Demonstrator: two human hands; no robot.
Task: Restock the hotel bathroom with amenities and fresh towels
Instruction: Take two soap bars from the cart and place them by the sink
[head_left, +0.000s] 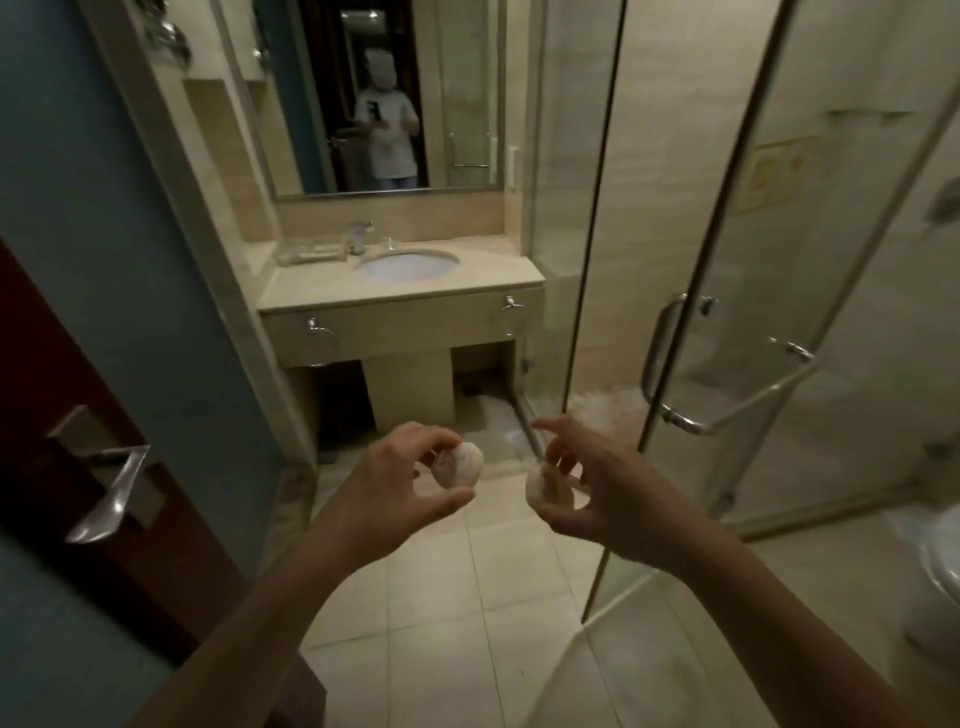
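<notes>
A: Obs. — left hand (384, 483) pinches a round white packet (458, 464), thumb under, fingertips over. Right hand (618, 493) pinches a second packet (543, 488) likewise, index finger lifted.

B: Both are over the floor tiles, well short of the table (405, 296). Advice — light grip, set them beside the tray (311, 254), clear of the basin (408, 265).
</notes>
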